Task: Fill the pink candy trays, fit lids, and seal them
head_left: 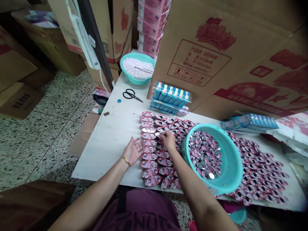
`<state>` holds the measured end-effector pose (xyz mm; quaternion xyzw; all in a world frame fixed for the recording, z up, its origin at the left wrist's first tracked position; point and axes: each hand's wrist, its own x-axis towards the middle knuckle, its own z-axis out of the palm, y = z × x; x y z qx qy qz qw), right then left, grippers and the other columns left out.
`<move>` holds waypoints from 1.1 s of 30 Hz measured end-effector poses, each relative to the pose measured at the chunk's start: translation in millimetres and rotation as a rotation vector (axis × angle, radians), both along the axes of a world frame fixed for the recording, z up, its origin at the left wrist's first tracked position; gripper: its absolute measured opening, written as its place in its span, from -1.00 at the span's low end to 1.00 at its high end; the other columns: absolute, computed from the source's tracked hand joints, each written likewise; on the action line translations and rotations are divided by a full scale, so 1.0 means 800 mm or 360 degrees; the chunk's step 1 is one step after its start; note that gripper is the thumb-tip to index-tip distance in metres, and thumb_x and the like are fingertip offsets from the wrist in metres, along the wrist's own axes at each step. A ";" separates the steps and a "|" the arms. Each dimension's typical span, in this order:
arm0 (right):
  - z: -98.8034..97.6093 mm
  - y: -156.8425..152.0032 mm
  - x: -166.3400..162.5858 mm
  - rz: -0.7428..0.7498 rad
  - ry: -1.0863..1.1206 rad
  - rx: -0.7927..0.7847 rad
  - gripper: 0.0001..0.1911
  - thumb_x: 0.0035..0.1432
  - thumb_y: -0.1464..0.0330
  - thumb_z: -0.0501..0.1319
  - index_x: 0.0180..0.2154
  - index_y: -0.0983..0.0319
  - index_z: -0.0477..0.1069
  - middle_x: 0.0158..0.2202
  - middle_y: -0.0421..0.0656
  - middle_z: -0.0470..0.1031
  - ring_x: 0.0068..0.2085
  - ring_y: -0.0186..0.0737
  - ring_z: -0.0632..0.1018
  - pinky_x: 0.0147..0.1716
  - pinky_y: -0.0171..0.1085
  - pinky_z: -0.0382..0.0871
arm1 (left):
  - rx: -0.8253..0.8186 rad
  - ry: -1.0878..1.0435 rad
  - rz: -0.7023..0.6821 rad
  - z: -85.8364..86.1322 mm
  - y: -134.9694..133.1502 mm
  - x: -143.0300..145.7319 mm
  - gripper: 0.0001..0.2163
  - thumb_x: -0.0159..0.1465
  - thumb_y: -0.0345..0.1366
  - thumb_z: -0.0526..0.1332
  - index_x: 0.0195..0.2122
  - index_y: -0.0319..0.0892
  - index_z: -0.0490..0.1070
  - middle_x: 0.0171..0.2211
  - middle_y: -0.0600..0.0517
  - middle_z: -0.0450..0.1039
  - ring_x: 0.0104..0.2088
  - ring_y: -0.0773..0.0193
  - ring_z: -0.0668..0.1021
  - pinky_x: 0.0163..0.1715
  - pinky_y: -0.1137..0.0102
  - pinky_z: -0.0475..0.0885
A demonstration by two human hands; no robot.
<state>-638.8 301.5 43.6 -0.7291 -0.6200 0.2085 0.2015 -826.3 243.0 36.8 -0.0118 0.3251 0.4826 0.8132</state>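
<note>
Rows of small pink oval tins lie side by side on a white board. My left hand rests at the left edge of the rows, palm up and fingers spread, holding nothing. My right hand is over the rows with its fingers pinched on one small tin. A teal basin full of loose pink tins and silver lids sits just right of my right forearm. More laid-out tins spread to the right of the basin.
A second teal basin of white pieces stands at the board's far end, with black scissors and a blue cap near it. Packs of blue boxes lean against big cardboard cartons. Terrazzo floor lies to the left.
</note>
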 end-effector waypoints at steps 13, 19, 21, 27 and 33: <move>-0.005 0.077 0.018 0.0072 -0.0831 -0.0610 -0.61 -0.14 0.35 0.23 -0.18 0.30 0.34 -0.20 0.09 0.41 -0.17 -0.03 0.44 -0.30 -0.21 0.29 | -0.0058 0.0310 0.0010 -0.009 -0.025 -0.024 -0.71 0.12 -0.17 0.10 -0.16 -0.19 0.27 -0.25 -0.08 0.39 -0.32 0.28 0.48 -0.31 0.37 0.37; 0.002 0.061 0.009 0.0017 -0.0756 -0.0535 -0.64 -0.08 0.40 0.19 -0.17 0.35 0.33 -0.21 0.12 0.41 -0.17 -0.09 0.44 -0.27 -0.26 0.28 | 0.0182 0.0627 -0.0288 0.019 -0.033 0.034 -0.74 0.06 -0.22 0.18 -0.24 -0.21 0.33 -0.36 -0.05 0.41 -0.43 0.34 0.47 -0.40 0.43 0.35; 0.011 0.054 0.002 0.0012 -0.0714 -0.0483 -0.64 -0.08 0.38 0.20 -0.17 0.36 0.33 -0.22 0.10 0.42 -0.18 -0.11 0.45 -0.27 -0.28 0.28 | 0.0330 0.0660 -0.0465 0.028 -0.042 0.053 -0.74 0.04 -0.21 0.19 -0.26 -0.22 0.34 -0.37 -0.04 0.41 -0.44 0.35 0.47 -0.42 0.45 0.33; 0.077 0.018 0.058 0.0240 -0.0565 -0.0018 -0.71 0.07 0.25 0.06 -0.16 0.19 0.33 -0.22 -0.10 0.44 -0.18 -0.24 0.43 -0.20 -0.32 0.23 | 0.0337 0.0894 -0.0651 0.021 -0.067 0.081 -0.66 0.00 -0.14 0.21 -0.22 -0.19 0.34 -0.34 -0.04 0.40 -0.44 0.37 0.44 -0.44 0.47 0.31; 0.129 -0.105 0.319 -0.0372 -0.0887 0.0732 -0.50 0.02 0.06 -0.07 -0.25 0.28 0.40 -0.34 0.05 0.44 -0.25 0.01 0.44 -0.27 -0.08 0.26 | 0.0513 0.0783 -0.0707 0.038 -0.067 0.160 -0.50 -0.08 -0.13 0.26 -0.08 -0.09 0.27 -0.14 -0.09 0.33 -0.24 0.20 0.42 -0.41 0.38 0.35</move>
